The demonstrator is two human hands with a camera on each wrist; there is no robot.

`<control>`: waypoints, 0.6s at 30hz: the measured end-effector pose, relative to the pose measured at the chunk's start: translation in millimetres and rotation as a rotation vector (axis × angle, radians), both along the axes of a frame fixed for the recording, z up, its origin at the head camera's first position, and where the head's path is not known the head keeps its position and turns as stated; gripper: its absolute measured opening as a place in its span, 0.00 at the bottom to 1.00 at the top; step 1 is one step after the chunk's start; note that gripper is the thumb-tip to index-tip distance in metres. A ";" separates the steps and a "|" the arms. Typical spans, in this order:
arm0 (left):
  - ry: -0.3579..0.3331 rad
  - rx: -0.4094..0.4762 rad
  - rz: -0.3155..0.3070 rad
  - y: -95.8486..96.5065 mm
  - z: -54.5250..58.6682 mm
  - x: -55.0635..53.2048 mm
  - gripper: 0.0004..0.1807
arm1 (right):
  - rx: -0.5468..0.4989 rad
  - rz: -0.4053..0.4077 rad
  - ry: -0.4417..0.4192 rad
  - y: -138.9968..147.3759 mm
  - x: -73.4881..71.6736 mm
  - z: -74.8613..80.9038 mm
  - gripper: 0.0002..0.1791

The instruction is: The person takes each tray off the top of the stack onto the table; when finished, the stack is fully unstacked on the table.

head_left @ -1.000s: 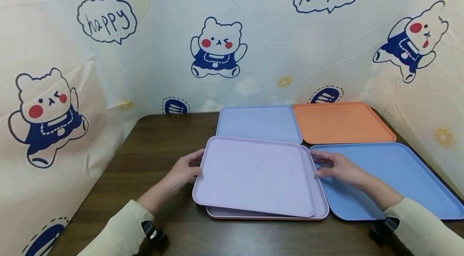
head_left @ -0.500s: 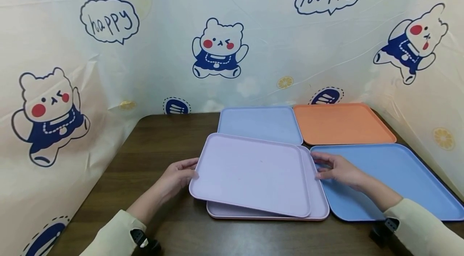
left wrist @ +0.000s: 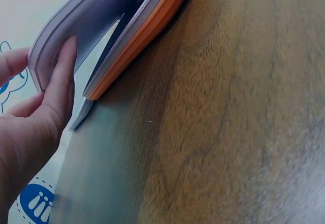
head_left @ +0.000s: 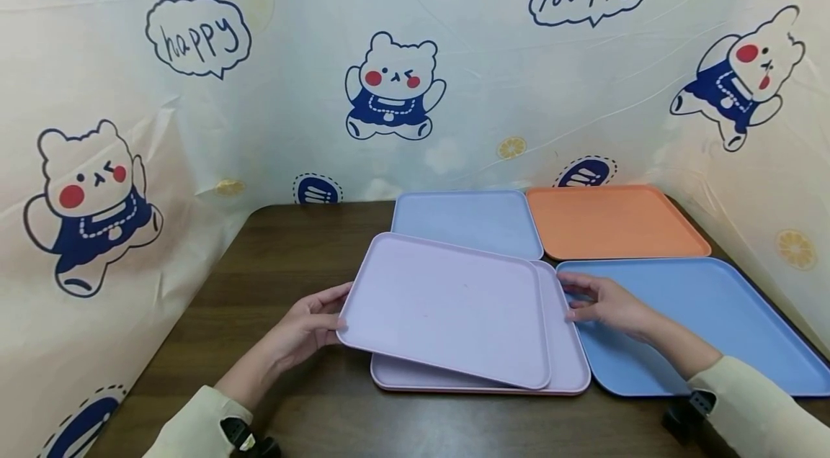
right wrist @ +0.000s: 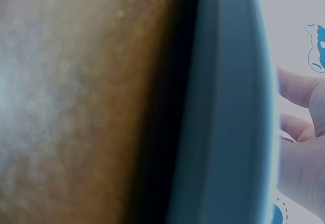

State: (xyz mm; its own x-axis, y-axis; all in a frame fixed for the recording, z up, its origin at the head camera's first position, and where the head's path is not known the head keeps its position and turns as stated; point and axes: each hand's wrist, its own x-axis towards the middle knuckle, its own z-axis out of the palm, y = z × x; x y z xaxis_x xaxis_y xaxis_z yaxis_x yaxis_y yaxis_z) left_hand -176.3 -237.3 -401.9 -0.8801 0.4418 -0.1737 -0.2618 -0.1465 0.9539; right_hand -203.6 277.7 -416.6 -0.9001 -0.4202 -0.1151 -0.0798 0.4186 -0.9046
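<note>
A lilac tray (head_left: pixel 444 307) is tilted, its left side lifted above a second lilac tray (head_left: pixel 563 350). My left hand (head_left: pixel 301 328) pinches the upper tray by its left edge, thumb on top and fingers underneath. In the left wrist view, a gap shows below that raised edge, and an orange tray (left wrist: pixel 139 51) lies beneath the lower lilac one. My right hand (head_left: pixel 612 307) rests at the right edge of the lower lilac tray, fingertips and thumb touching the rim, over the large blue tray (head_left: pixel 707 321).
Behind the lilac trays lies a light blue tray (head_left: pixel 467 220), with an orange tray (head_left: pixel 616 222) to its right. Bare wooden table (head_left: pixel 259 271) shows on the left. A printed cloth (head_left: pixel 285 112) hangs behind the table.
My left hand has moved left and raised the upper lilac tray's left side, turning it slightly clockwise and uncovering more of the tray below. My right hand has stayed in place.
</note>
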 end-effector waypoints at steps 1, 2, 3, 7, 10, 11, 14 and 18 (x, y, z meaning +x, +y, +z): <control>0.004 0.002 0.001 -0.3 0.4 -0.2 0.39 | 0.000 0.001 0.000 0.2 0.0 -0.2 0.43; 0.008 0.002 0.008 -0.3 1.0 -0.5 0.38 | -0.002 0.001 0.000 0.4 0.0 -0.2 0.43; 0.013 0.000 0.020 -0.4 1.4 -1.0 0.37 | -0.003 0.002 0.000 0.6 -0.1 -0.3 0.43; 0.026 -0.031 0.107 0.2 4.4 -2.6 0.34 | -0.006 0.005 0.003 1.1 -0.1 -0.5 0.42; 0.021 -0.042 0.178 0.8 7.0 -3.6 0.31 | -0.006 0.004 0.003 1.2 -0.2 -0.9 0.42; 0.019 -0.039 0.196 0.8 7.8 -3.8 0.30 | -0.004 0.003 0.004 1.2 -0.2 -1.0 0.42; 0.006 -0.007 0.241 -0.2 9.6 -3.6 0.26 | -0.004 0.001 0.003 1.4 -0.2 -1.5 0.42; 0.002 0.062 0.274 -4.8 12.0 -3.1 0.20 | -0.010 -0.004 0.001 1.4 0.1 -1.4 0.43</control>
